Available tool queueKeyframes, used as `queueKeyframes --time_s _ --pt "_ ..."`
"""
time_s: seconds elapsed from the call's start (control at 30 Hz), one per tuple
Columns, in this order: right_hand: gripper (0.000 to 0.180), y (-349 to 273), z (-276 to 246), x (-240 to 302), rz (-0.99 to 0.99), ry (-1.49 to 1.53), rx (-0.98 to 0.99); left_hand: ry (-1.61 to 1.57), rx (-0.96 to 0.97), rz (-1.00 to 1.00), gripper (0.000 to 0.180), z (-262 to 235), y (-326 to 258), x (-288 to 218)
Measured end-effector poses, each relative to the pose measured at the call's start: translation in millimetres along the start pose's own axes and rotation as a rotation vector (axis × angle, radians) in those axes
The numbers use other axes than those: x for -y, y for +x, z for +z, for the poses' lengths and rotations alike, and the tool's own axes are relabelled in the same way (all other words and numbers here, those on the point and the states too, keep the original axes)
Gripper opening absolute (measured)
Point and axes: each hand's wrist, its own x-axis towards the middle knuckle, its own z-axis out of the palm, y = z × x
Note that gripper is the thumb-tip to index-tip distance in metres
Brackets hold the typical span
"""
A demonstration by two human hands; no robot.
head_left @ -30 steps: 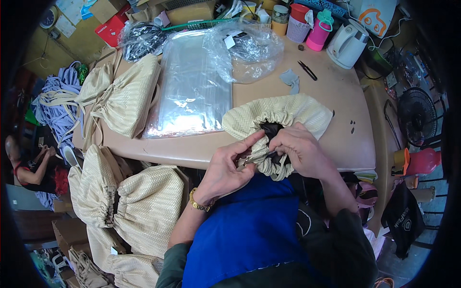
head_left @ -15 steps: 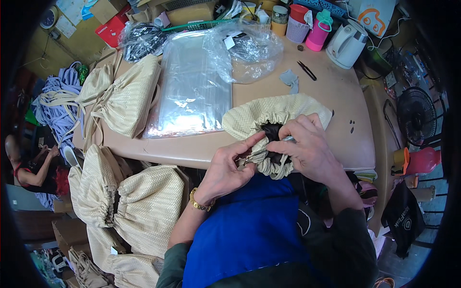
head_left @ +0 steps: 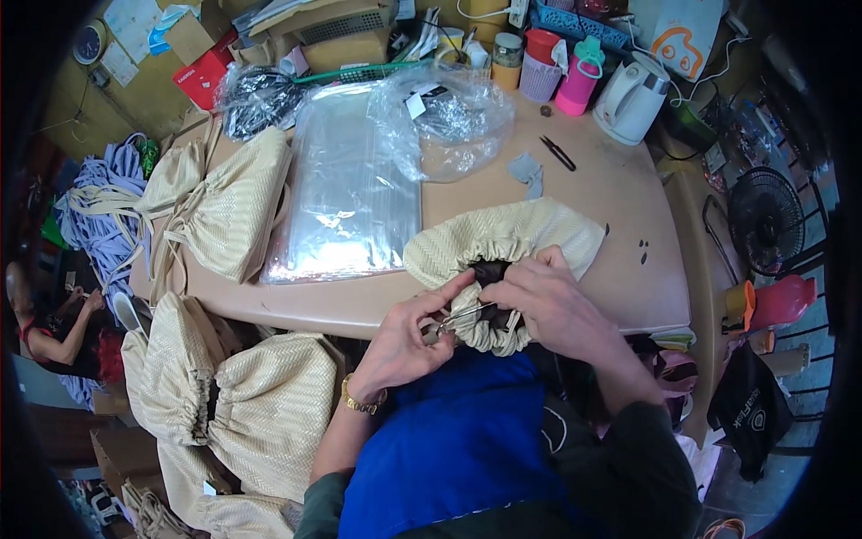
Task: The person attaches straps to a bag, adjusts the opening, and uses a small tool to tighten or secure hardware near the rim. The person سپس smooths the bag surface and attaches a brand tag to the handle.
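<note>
A cream woven drawstring bag [head_left: 503,229] lies at the table's front edge, its gathered mouth towards me and dark lining showing inside. My left hand [head_left: 409,340] pinches the left side of the gathered rim between thumb and fingers. My right hand [head_left: 549,305] is closed over the opening. A thin, shiny metal tool [head_left: 465,313] runs from its fingers towards my left fingertips. Its exact kind is unclear, and its rear end is hidden in my right hand.
Clear plastic sleeves [head_left: 346,198] are stacked left of the bag. Beyond lie black thread snips [head_left: 558,154], a grey cloth scrap [head_left: 526,172] and a white electric kettle [head_left: 631,99]. More woven bags [head_left: 269,404] hang lower left. A person [head_left: 63,328] works at far left.
The metal tool now shows as a line between my hands, and my right hand has drawn slightly towards me. The whole view has shifted a little.
</note>
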Motion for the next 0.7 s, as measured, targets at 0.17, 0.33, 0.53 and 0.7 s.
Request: queueKeyframes --time_s 0.17,0.33,0.53,0.7 --pt "0.014 -7.8 17.6 -9.4 0.098 0.160 -0.067 -0.141 0.020 -0.041 0.079 -2.1 0.1 -1.5" --pt "0.019 -12.2 24.4 -23.8 0.218 0.390 -0.007 -0.260 -0.008 0.004 0.068 2.6 1.3 -0.2" --pt "0.011 -16.0 29.2 -30.2 0.307 0.800 -0.027 -0.358 -0.115 0.035 0.061 8.1 1.6 8.6" --pt "0.018 -12.0 4.6 -10.3 0.084 0.184 -0.226 -0.266 -0.167 0.047 0.063 8.6 -0.1 14.9"
